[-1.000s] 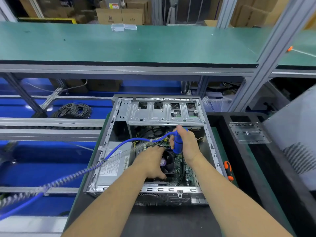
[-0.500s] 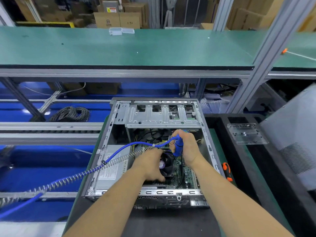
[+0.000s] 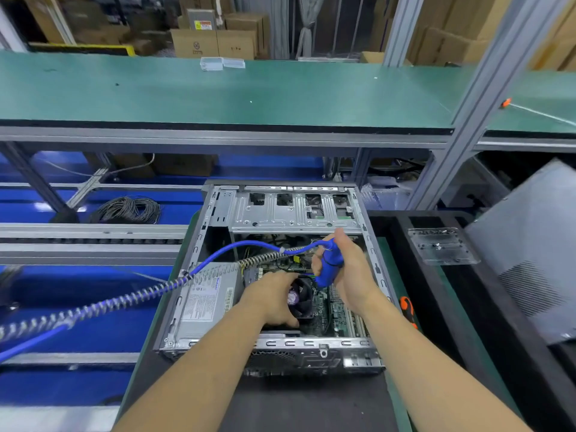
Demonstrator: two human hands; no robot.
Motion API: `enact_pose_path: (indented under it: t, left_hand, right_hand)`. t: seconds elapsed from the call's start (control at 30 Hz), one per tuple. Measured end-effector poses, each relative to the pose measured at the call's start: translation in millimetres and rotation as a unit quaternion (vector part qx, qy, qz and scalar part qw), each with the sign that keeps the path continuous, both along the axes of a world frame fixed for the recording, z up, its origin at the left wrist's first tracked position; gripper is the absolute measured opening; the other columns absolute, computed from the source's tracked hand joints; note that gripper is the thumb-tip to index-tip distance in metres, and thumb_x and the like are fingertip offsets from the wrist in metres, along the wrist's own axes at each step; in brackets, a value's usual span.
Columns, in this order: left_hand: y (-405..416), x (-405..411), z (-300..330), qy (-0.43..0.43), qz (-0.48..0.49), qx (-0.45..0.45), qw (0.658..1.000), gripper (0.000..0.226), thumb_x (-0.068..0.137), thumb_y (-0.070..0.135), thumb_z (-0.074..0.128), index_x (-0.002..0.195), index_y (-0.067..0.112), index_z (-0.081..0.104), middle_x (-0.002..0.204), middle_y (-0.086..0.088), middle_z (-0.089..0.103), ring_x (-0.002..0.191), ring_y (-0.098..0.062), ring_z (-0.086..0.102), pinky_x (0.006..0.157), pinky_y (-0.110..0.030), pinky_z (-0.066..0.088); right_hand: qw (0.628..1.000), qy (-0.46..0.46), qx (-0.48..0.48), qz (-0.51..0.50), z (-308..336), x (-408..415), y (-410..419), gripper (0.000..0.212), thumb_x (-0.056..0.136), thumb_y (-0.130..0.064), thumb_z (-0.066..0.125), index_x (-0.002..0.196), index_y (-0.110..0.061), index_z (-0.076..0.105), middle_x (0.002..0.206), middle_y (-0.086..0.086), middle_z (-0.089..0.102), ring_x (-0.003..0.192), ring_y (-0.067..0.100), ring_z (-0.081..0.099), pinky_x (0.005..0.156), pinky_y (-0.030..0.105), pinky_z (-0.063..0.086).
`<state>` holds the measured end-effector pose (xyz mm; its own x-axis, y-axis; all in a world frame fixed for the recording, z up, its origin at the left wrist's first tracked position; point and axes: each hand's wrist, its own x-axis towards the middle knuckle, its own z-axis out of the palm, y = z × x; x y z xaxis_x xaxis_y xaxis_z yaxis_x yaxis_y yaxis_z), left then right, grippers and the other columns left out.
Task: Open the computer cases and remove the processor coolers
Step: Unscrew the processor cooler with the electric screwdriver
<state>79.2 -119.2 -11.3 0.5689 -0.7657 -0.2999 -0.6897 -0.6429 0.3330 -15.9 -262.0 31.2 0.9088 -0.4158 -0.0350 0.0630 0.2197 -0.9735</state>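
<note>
An open computer case (image 3: 296, 213) lies flat on the bench in front of me, its side panel off. Inside it sits the black processor cooler (image 3: 303, 297) with a purple centre label on its fan. My left hand (image 3: 269, 299) grips the cooler from its left side, fingers curled over the near edge. My right hand (image 3: 350, 274) holds a blue powered screwdriver (image 3: 328, 266) upright over the cooler's far right corner. A blue cable with a coiled spring sleeve (image 3: 149, 294) runs from the tool off to the left.
A grey power supply (image 3: 205, 302) fills the case's left side. An orange-handled tool (image 3: 406, 308) lies right of the case. A clear plastic piece (image 3: 441, 246) and a grey case panel (image 3: 536, 254) sit further right. A green shelf (image 3: 218, 92) spans above. A coil of black wire (image 3: 131, 210) lies left.
My right hand and the blue screwdriver have lifted slightly and tilted above the cooler. The left hand stays on the cooler.
</note>
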Motion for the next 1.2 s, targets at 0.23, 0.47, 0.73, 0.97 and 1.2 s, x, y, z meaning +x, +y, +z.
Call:
enact_pose_path:
  t: [0.23,0.47,0.73,0.97,1.2]
  left_hand:
    - [1.2,-2.7,-0.9,0.014,0.025,-0.017,0.999,0.086,0.056,0.047,0.086,0.133,0.039,0.049,0.126,0.016,0.062,0.118,-0.019,0.06,0.093,-0.04,0.052]
    - [1.8,-3.2,-0.9,0.009,0.024,0.025,0.999,0.084,0.06,0.052,0.082,0.134,0.042,0.044,0.123,0.015,0.064,0.114,-0.02,0.062,0.092,-0.038,0.052]
    - [1.5,-2.7,-1.7,0.056,0.039,0.004,0.998,0.092,0.064,0.042,0.086,0.143,0.041,0.038,0.129,0.014,0.062,0.113,-0.018,0.061,0.087,-0.032,0.05]
    - [1.1,-2.4,-3.2,0.03,0.031,0.035,0.998,0.086,0.062,0.051,0.081,0.136,0.043,0.039,0.124,0.014,0.063,0.113,-0.022,0.062,0.085,-0.035,0.05]
    - [2.1,-2.4,-4.0,0.064,0.05,0.006,0.997,0.097,0.062,0.046,0.085,0.145,0.043,0.034,0.13,0.014,0.061,0.116,-0.019,0.061,0.077,-0.028,0.039]
  right_hand:
    - [0.998,0.056,0.008,0.039,-6.1,-6.8,10.2,0.057,0.077,-0.064,0.061,0.07,-0.008,0.056,0.063,0.015,0.057,0.057,0.025,0.05,0.067,0.038,0.044]
    - [0.989,0.111,-0.045,0.084,-9.8,-4.9,14.9,0.058,0.07,-0.071,0.058,0.07,-0.012,0.055,0.066,0.012,0.058,0.062,0.024,0.048,0.072,0.039,0.04]
    - [0.995,0.074,-0.029,0.057,-13.5,-6.4,9.6,0.046,0.076,-0.069,0.06,0.063,-0.024,0.059,0.064,0.013,0.059,0.058,0.025,0.052,0.067,0.036,0.046]
    - [0.992,0.098,-0.039,0.072,-11.7,-6.2,12.7,0.05,0.072,-0.068,0.059,0.072,-0.018,0.056,0.063,0.011,0.059,0.057,0.023,0.051,0.066,0.033,0.044]
    - [0.995,0.067,-0.029,0.064,-11.3,-6.8,11.3,0.043,0.076,-0.067,0.058,0.063,-0.026,0.061,0.063,0.011,0.059,0.058,0.024,0.052,0.067,0.034,0.046]
